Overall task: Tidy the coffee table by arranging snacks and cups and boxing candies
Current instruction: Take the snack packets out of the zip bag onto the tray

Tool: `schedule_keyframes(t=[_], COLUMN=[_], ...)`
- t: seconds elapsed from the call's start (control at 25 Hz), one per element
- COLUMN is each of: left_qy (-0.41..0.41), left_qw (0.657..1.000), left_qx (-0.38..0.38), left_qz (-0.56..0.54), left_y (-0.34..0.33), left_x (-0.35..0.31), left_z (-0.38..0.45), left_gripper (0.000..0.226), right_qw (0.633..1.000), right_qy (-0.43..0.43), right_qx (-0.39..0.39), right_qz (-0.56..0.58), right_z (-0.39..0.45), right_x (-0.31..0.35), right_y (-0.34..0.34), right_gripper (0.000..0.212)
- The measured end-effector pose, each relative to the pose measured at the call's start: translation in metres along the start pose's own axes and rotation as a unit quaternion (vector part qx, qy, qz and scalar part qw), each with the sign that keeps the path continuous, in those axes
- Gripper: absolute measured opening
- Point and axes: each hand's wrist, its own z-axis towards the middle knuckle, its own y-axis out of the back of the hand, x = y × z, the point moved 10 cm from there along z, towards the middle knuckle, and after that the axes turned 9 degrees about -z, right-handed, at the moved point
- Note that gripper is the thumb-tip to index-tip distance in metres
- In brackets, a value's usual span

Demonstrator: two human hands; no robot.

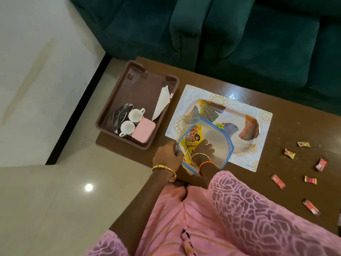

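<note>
L hand (167,156) pinches zip bag (212,143) rim at 9 o'clock; R hand (203,147) inside, grip can't tell. Keep mouth wide, pull snack pkt (192,137) straight.

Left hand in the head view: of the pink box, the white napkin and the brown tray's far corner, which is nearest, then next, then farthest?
1. Pink box: just above the left hand, in the brown tray's near corner.
2. White napkin: farther up, along the tray's right side.
3. Tray's far corner: at the table's back edge.
</note>
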Motion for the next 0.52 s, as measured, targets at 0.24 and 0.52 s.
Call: schedule_keyframes(t=[0.24,0.52], left_qy=[-0.008,-0.035], left_qw=[0.999,0.996], left_qx=[0.003,0.032], left_qz=[-0.036,-0.077], left_y=[0.005,0.001], left_x=[0.008,-0.004], left_z=[0.004,0.016], left_gripper=[0.021,0.018], right_qw=[0.998,0.948], right_qy=[0.010,0.204], right_qx=[0.005,-0.134], right_qz=[0.055,0.203], right_z=[0.003,-0.067], right_x=[0.005,0.021], right_y=[0.004,0.100], right_gripper=[0.035,0.016])
